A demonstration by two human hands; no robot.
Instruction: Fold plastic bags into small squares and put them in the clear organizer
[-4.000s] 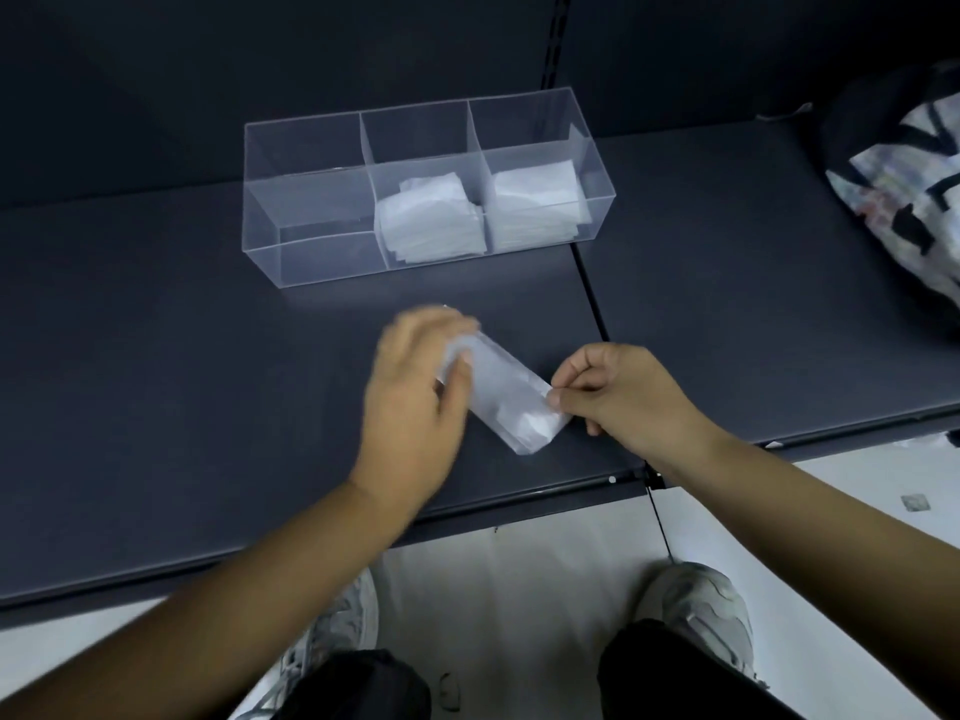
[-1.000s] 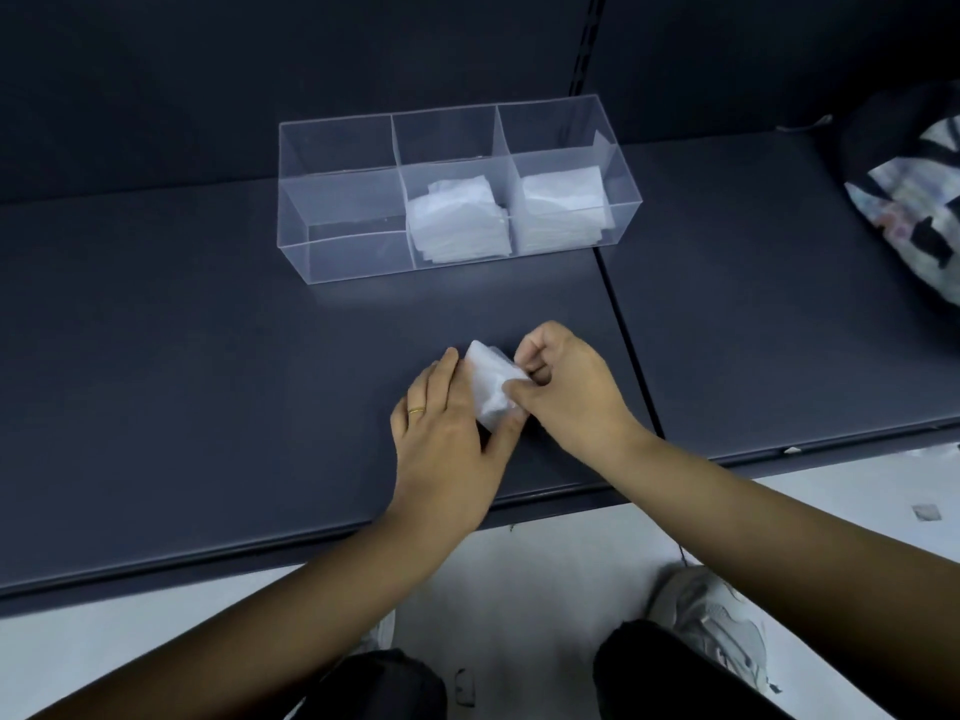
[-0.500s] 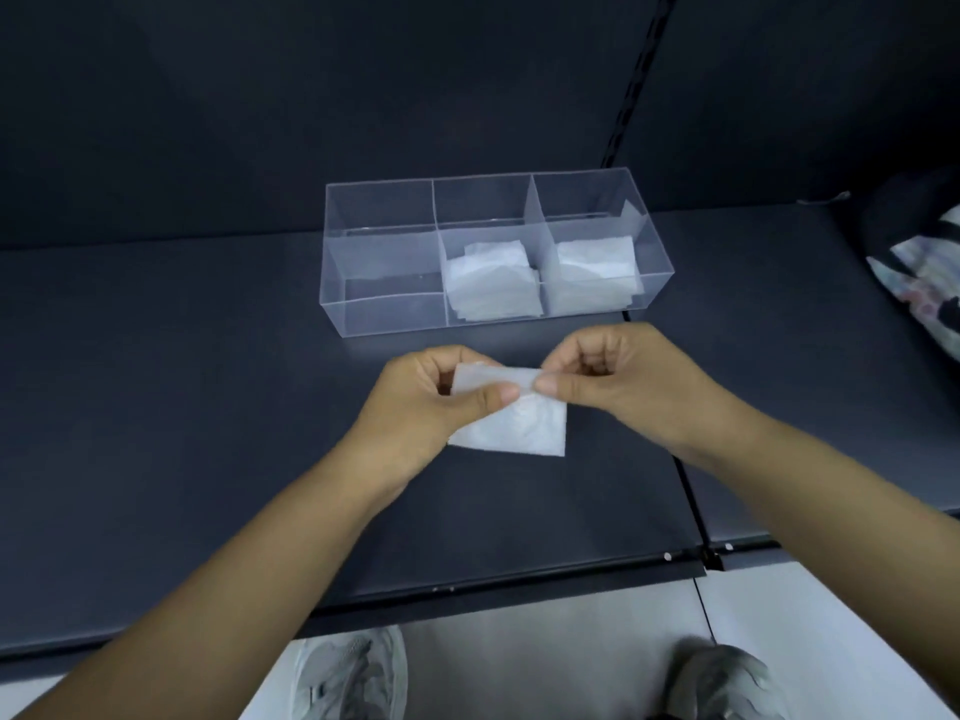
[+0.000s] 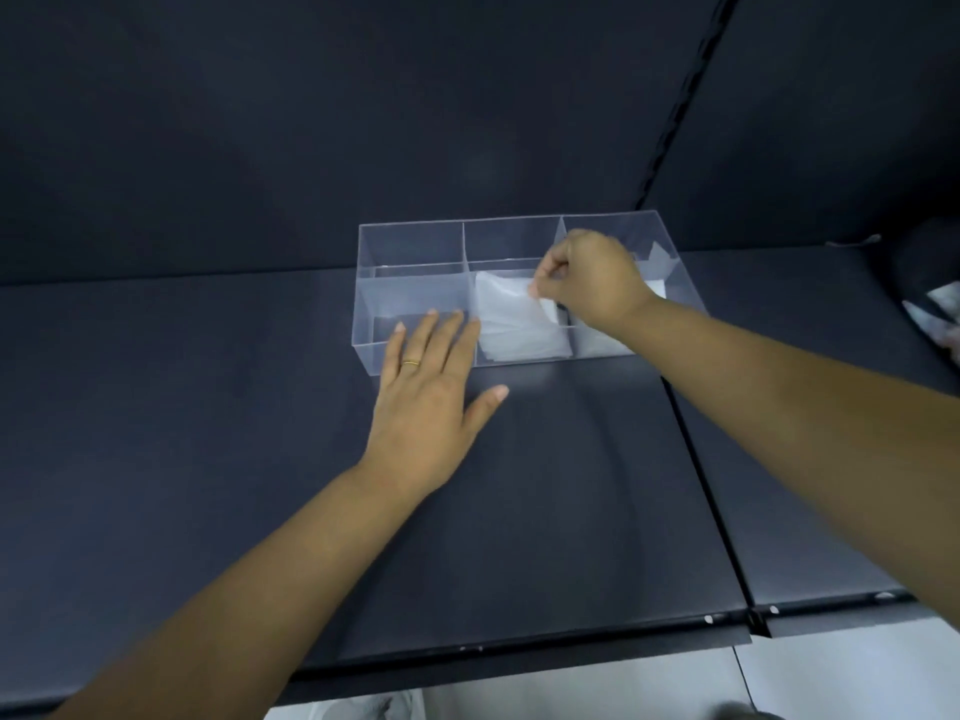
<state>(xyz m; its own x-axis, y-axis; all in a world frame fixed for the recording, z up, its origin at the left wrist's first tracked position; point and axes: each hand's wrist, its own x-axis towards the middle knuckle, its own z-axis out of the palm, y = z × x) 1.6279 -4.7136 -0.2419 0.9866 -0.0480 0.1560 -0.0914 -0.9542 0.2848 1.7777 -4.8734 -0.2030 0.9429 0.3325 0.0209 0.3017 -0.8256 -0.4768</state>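
Pinching folded bag point(image 4: 511, 317) in organizer point(image 4: 415, 241) mid bin, R hand point(image 4: 592, 280); L hand point(image 4: 423, 407) fingers point(image 4: 441, 340) straight at front wall.

The shelf point(image 4: 208, 407) is dark blue-grey, the organizer point(image 4: 410, 241) clear. The bags point(image 4: 511, 324) are milky white. The ring point(image 4: 411, 363) is gold, the floor point(image 4: 831, 678) pale grey, the cloth point(image 4: 932, 304) black with white patches.

A dark matte shelf point(image 4: 519, 511), two panels split by a seam, carries the clear organizer point(image 4: 374, 324) toward its back. A patterned bundle point(image 4: 943, 309) lies far right.
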